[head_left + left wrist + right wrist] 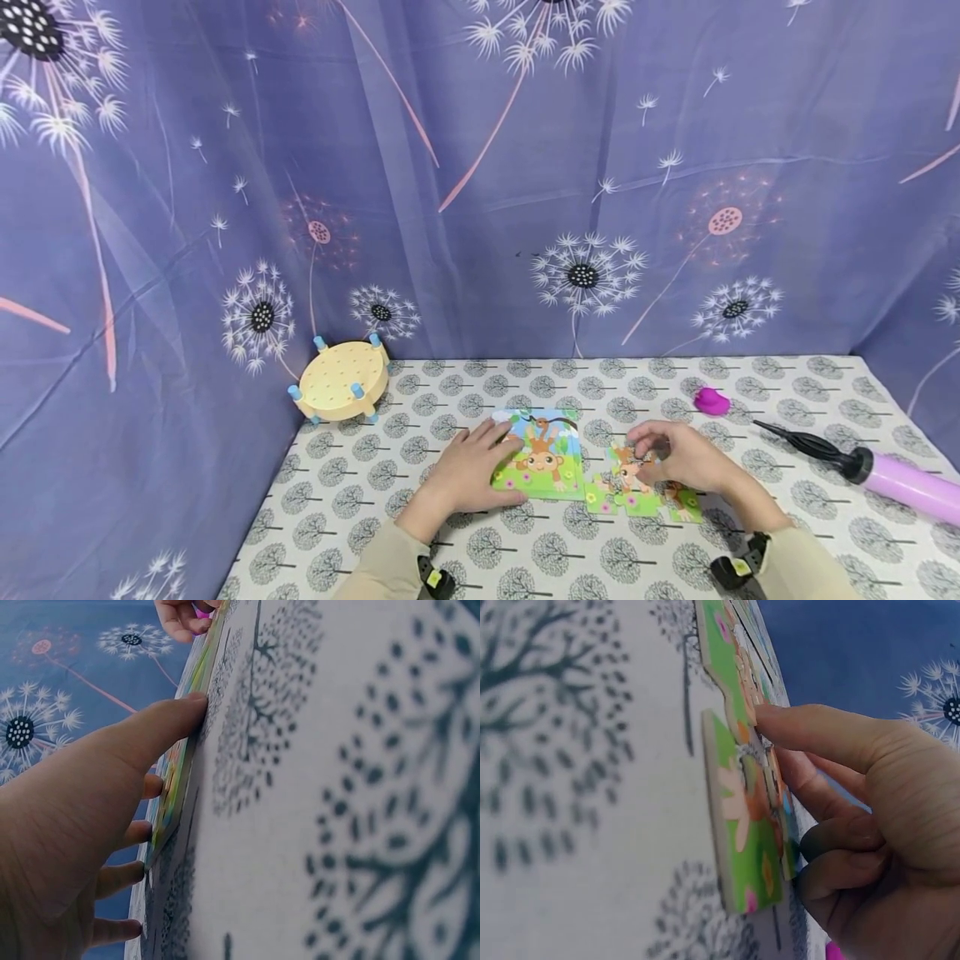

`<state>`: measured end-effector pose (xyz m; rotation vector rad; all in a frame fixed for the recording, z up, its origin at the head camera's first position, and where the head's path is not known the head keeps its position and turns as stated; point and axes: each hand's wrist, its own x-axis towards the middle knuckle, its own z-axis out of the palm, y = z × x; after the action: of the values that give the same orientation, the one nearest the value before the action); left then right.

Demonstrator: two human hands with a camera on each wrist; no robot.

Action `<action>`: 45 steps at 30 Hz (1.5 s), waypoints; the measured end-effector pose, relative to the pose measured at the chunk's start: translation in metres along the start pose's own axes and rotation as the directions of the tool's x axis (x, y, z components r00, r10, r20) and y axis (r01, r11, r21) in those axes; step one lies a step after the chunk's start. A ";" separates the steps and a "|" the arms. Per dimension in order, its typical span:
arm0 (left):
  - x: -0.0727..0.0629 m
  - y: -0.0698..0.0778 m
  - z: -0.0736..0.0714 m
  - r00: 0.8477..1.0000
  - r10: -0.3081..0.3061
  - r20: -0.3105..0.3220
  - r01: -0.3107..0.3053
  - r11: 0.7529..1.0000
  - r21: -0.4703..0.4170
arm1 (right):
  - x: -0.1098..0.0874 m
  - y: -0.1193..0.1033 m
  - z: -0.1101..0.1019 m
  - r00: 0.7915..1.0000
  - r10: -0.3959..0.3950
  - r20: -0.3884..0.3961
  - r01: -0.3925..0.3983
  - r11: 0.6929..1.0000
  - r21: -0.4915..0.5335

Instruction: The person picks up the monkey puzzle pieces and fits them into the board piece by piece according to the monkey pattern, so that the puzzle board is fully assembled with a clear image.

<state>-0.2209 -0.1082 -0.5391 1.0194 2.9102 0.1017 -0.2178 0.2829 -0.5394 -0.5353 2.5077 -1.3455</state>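
A monkey picture board [558,475], green below and blue above, lies flat on the table. My left hand [468,467] rests at its left side with fingers spread; in the left wrist view the thumb touches its near edge. Just right of the board are several jigsaw pieces [641,505] of a similar monkey picture, some fitted together. Over them is my right hand [688,458], its thumb and fingers pinching a jigsaw piece, mostly hidden by the fingers. A corner piece [742,825] with a green bottom lies beside the joined ones in the right wrist view.
A yellow oval stool-like toy [343,379] with blue-tipped legs stands at the back left. Behind the right hand sits a small magenta toy [712,402]. A purple hand pump [903,482] with a black nozzle lies at the right. Dandelion-print curtains [480,275] enclose the table.
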 end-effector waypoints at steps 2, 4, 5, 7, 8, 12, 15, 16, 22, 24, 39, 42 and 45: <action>0.000 0.000 0.000 1.000 -0.002 0.000 0.002 1.000 0.003 | 0.001 -0.003 0.000 1.000 -0.020 0.024 0.020 1.000 -0.002; 0.001 0.000 0.001 1.000 -0.002 0.000 0.002 1.000 0.009 | 0.003 -0.006 -0.001 0.998 -0.033 0.053 0.033 0.999 -0.007; 0.001 0.000 0.002 1.000 -0.001 -0.002 0.001 1.000 0.009 | 0.004 -0.007 -0.001 0.997 -0.038 0.064 0.039 0.999 -0.005; 0.001 -0.001 0.002 1.000 0.000 0.000 0.000 1.000 0.008 | 0.006 -0.010 -0.001 0.996 -0.037 0.085 0.038 0.999 -0.006; 0.001 -0.001 0.002 1.000 0.001 0.002 -0.001 1.000 0.007 | 0.006 -0.010 -0.001 0.995 -0.034 0.093 0.035 0.999 -0.016; 0.001 -0.001 0.003 1.000 0.001 0.006 -0.001 1.000 0.003 | 0.008 -0.013 -0.001 0.994 -0.016 0.104 0.022 0.998 -0.057; 0.001 -0.001 0.003 1.000 0.005 0.000 -0.005 1.000 0.007 | 0.009 -0.017 0.000 0.995 0.005 0.100 0.005 0.995 -0.100; 0.002 -0.001 0.003 1.000 0.006 -0.002 -0.006 1.000 0.008 | 0.009 -0.018 0.000 0.995 0.012 0.097 -0.001 0.994 -0.111; 0.002 0.001 0.003 1.000 0.004 0.003 -0.004 1.000 -0.003 | 0.008 -0.016 0.000 0.997 0.017 0.069 -0.007 0.989 -0.150; 0.001 0.001 0.003 1.000 0.002 0.003 -0.002 1.000 -0.007 | 0.008 -0.014 0.000 0.998 0.008 0.063 0.001 0.990 -0.142; 0.001 0.002 -0.001 1.000 0.004 0.009 -0.004 1.000 -0.001 | 0.010 0.000 -0.002 0.992 -0.096 0.081 0.087 0.991 0.106; 0.000 0.002 -0.001 1.000 0.001 0.016 -0.002 1.000 0.011 | 0.011 0.000 -0.001 0.995 -0.083 0.061 0.077 0.992 0.098; -0.001 0.002 -0.002 1.000 0.003 0.012 -0.003 1.000 0.023 | 0.012 -0.002 0.000 0.998 -0.062 0.028 0.059 0.995 0.079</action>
<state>-0.2190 -0.1070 -0.5371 1.0244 2.9056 0.0613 -0.2287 0.2769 -0.5379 -0.6149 2.4214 -1.4399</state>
